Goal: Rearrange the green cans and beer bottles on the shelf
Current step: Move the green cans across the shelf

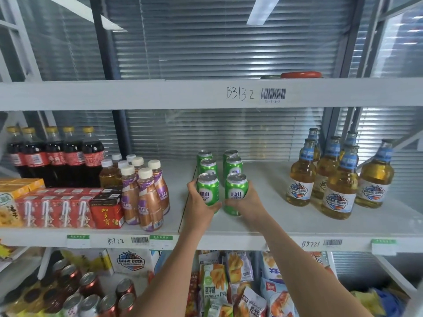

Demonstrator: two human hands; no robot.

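Note:
Several green cans stand in two short rows on the middle shelf (274, 225). My left hand (198, 202) grips the front left green can (207, 188). My right hand (248, 202) grips the front right green can (236, 193). Behind them stand more green cans (233, 167). A cluster of several beer bottles (338, 179) with amber liquid and blue neck labels stands at the right of the same shelf, apart from both hands.
Left of the cans are brown and purple cafe bottles (146, 195), cola bottles (57, 154) and red drink cartons (105, 211). The upper shelf beam (206, 94) hangs overhead. Below are snack bags (217, 284) and red cans (91, 291). Bare shelf lies between cans and beer.

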